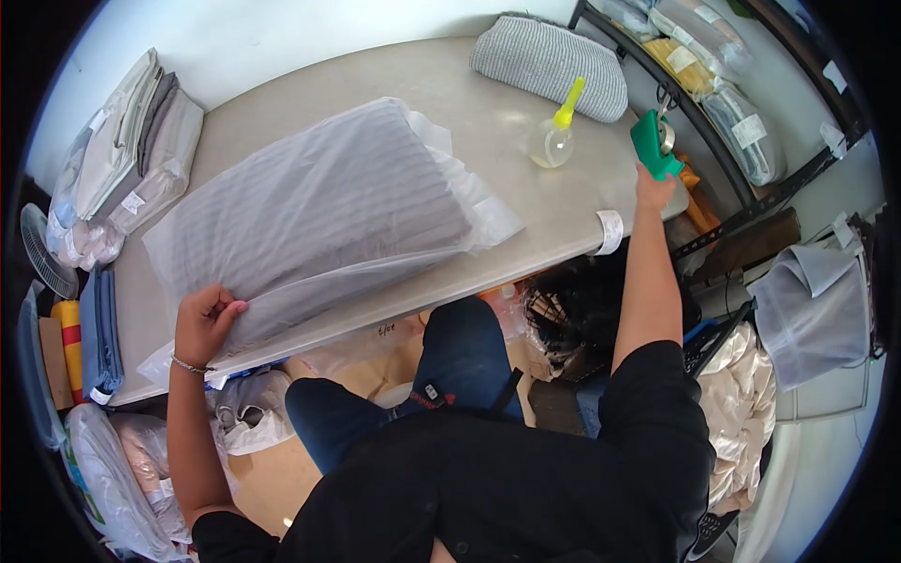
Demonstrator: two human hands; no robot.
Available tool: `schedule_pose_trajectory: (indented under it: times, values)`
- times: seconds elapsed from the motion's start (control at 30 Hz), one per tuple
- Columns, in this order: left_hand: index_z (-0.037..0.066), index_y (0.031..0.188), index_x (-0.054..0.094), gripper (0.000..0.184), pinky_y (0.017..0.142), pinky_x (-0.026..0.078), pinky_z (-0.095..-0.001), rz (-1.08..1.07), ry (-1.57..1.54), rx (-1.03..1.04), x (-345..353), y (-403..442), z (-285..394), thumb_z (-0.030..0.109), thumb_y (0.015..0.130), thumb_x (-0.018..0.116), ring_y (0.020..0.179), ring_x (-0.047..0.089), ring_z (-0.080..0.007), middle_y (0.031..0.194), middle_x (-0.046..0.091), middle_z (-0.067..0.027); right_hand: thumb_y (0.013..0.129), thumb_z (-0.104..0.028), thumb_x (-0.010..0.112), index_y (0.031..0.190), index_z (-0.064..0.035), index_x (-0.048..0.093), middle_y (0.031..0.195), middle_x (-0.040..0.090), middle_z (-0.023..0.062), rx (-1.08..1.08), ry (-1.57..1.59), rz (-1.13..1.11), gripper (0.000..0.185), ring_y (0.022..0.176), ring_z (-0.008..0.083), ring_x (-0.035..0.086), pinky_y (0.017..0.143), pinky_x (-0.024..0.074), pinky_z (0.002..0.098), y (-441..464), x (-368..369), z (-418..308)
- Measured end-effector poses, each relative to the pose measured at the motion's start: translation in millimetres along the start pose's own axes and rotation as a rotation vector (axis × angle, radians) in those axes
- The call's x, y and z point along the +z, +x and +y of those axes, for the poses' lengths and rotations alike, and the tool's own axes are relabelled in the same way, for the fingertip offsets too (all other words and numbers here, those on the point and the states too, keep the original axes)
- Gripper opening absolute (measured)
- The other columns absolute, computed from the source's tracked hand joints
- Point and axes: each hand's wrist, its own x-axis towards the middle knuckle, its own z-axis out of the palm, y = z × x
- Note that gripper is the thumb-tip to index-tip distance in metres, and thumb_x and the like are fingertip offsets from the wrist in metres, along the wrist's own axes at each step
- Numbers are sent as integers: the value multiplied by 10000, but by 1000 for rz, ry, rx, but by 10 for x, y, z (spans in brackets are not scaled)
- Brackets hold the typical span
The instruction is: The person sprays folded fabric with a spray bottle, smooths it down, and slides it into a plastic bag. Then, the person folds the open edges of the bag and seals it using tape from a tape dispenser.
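A grey ribbed textile inside a translucent plastic bag (319,202) lies flat across the table. At the bag's lower left edge, my left hand (206,324) is closed, with thumb and fingers pinching the plastic. On the far right, my right hand (654,188) is wrapped round the lower end of a green tape dispenser (654,145), beside the table's right edge. A clear round bottle with a yellow nozzle (552,143) stands to the left of the dispenser. White labels (610,232) hang at the table's front edge.
On the table (450,75), a grey knitted roll (549,68) lies at the back and folded fabrics in plastic (131,150) are stacked at the left. A black metal shelf (694,113) with bagged textiles stands at the right. Bags (122,460) fill the lower left.
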Motion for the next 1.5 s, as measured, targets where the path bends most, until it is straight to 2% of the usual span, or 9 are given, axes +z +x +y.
schedule_pose_trajectory:
  times: [0.1, 0.23, 0.4, 0.67, 0.8, 0.9, 1.03, 1.13, 1.5]
  values:
    - [17, 698, 555, 267, 495, 352, -271, 24, -3, -6, 12, -14, 17, 109, 800, 784, 500, 417, -118, 545, 482, -50, 607, -453, 877, 1418, 38, 400, 1393, 494, 240, -30, 58, -254, 1061, 1319, 353, 472, 1102, 384, 403, 759, 266, 458]
    - [15, 691, 562, 266, 501, 369, -280, 13, 0, 1, 9, -18, -45, 118, 784, 789, 504, 462, -148, 573, 523, -67, 612, -457, 876, 1476, 32, 316, 1423, 463, 261, -9, -32, -183, 1140, 1339, 336, 460, 1115, 373, 373, 894, 349, 358]
    - [18, 689, 566, 263, 500, 373, -283, 9, 46, 31, -2, -26, -33, 122, 772, 793, 504, 475, -167, 587, 538, -74, 620, -480, 879, 1525, 20, 169, 1414, 456, 287, 334, -298, -173, 1254, 1343, 314, 460, 1128, 358, 366, 678, -5, -157]
    - [15, 671, 564, 269, 491, 356, -283, -8, 45, -18, 5, -32, -58, 113, 761, 798, 501, 440, -146, 564, 497, -56, 642, -543, 824, 1414, -4, 418, 1339, 545, 260, 77, -140, -167, 1026, 1240, 360, 552, 1053, 418, 403, 1177, 260, 565]
    - [15, 672, 562, 275, 492, 349, -276, -10, 17, -33, 12, -35, -91, 119, 763, 800, 506, 422, -136, 559, 482, -45, 680, -444, 821, 1321, 36, 531, 1267, 612, 228, -99, -348, -204, 851, 1158, 356, 604, 1000, 458, 408, 728, -115, 196]
    - [17, 674, 559, 279, 492, 340, -274, -16, 48, -15, 3, -36, -101, 123, 765, 801, 510, 415, -138, 556, 476, -39, 688, -404, 832, 1179, -4, 637, 1129, 672, 184, -212, -87, -303, 662, 1077, 307, 639, 955, 474, 394, 531, -370, 303]
    - [21, 677, 561, 277, 490, 334, -281, -7, 25, -25, 41, -43, -133, 126, 764, 802, 511, 420, -143, 555, 470, -42, 732, -293, 840, 1107, 8, 625, 992, 662, 89, 4, 248, -399, 527, 871, 166, 633, 811, 506, 314, 98, -675, 217]
    - [22, 678, 561, 275, 489, 334, -285, -1, 27, -25, 30, -35, -116, 126, 764, 801, 512, 425, -145, 557, 474, -46, 738, -285, 841, 1125, 3, 614, 966, 659, 75, -374, 129, -321, 533, 831, 150, 634, 762, 512, 298, -297, -997, 154]
    - [23, 696, 569, 261, 489, 341, -287, 23, 9, 26, 57, -17, -96, 127, 776, 795, 497, 417, -148, 549, 477, -50, 743, -23, 809, 1111, -34, 582, 913, 673, 46, -230, 387, -624, 433, 847, 98, 631, 748, 529, 261, -1873, -2213, -98]
